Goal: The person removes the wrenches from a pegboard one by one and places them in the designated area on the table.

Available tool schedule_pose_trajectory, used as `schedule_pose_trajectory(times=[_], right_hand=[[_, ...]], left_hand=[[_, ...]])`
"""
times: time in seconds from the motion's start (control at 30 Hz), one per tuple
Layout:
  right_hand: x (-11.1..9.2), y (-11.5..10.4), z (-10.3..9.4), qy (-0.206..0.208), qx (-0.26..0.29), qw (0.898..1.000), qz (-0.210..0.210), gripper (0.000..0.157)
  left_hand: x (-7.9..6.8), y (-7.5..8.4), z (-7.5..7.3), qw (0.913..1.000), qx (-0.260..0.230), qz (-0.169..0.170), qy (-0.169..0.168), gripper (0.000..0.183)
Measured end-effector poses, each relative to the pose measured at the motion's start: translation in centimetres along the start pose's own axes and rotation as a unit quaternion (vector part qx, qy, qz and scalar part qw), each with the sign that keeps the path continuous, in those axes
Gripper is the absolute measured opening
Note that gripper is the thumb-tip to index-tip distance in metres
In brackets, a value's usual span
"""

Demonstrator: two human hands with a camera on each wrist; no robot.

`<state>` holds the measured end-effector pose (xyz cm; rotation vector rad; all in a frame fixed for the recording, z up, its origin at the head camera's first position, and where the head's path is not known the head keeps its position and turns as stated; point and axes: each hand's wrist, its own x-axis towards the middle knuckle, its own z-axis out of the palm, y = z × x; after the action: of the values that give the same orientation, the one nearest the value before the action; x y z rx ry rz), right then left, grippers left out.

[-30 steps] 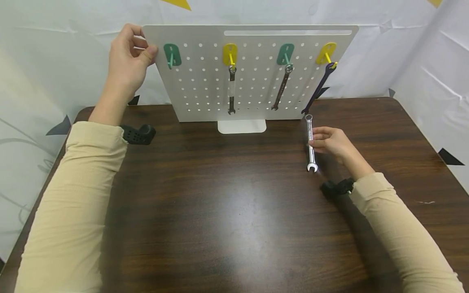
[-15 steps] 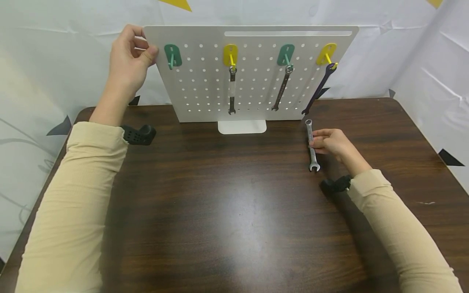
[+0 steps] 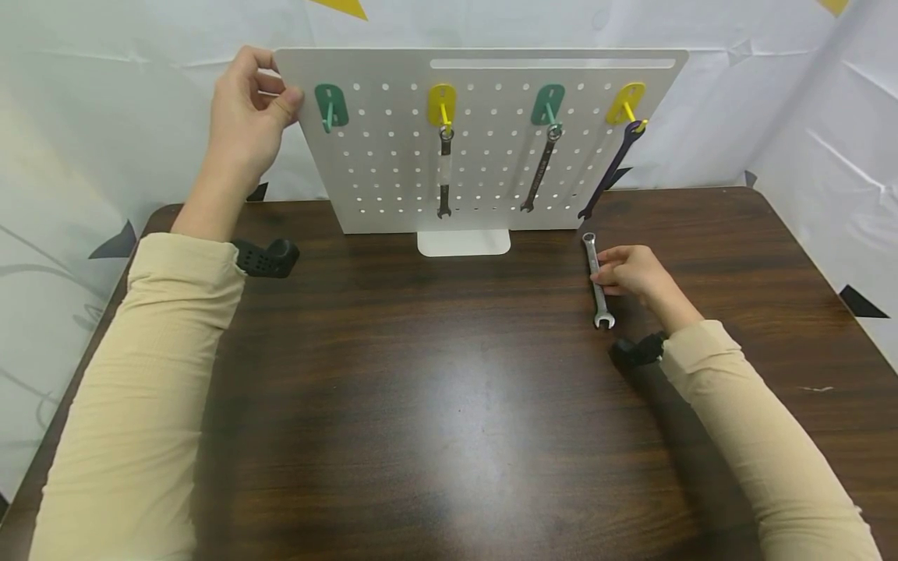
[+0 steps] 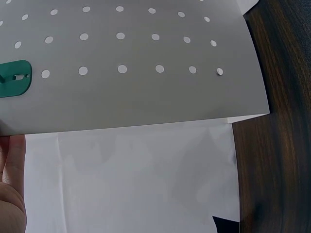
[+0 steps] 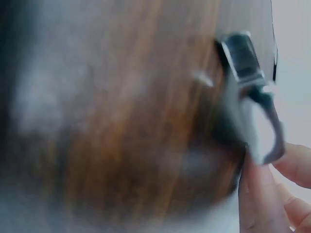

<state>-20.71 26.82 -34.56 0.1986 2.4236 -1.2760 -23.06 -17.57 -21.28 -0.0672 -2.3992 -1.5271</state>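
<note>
At the upper left corner of a white pegboard [image 3: 393, 156], my left hand [image 3: 249, 117] pinches the board's side edge between thumb and fingers. My right hand [image 3: 631, 274] holds a silver combination wrench [image 3: 599, 296] by the middle of its shank, low over the table right of the board. Its ring end points toward the board and its open end toward me. In the right wrist view the wrench's open end [image 5: 272, 131] shows large and blurred beside the fingers [image 5: 265, 199]. Two small wrenches, a middle one [image 3: 444, 175] and one to its right [image 3: 539, 175], hang from hooks.
A dark wrench [image 3: 610, 171] hangs from the rightmost yellow hook [image 3: 624, 103]. The leftmost green hook [image 3: 331, 105] bears nothing. The board's white foot [image 3: 463, 243] rests on the brown wooden table [image 3: 421, 374]. White sheeting [image 3: 505, 23] stands behind.
My right hand has drawn the wrench slightly toward me and lowered it, its ring end coming away from the dark wrench's tip. My left hand keeps its place on the board.
</note>
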Motion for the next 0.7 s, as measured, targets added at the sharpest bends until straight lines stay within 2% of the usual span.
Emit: schedule_pose_trajectory(times=[0.23,0.7], right_hand=[[0.11,-0.38,0.15,0.014,-0.011,1.000,0.013,0.054],[-0.07,-0.51,0.22,0.027,-0.037,0.999,0.006,0.050]], left_hand=[[-0.03,-0.05,-0.04,1.0000,0.001,0.000,0.000,0.022],[-0.05,-0.04,0.01,0.9999,0.014,-0.004,0.002,0.023]])
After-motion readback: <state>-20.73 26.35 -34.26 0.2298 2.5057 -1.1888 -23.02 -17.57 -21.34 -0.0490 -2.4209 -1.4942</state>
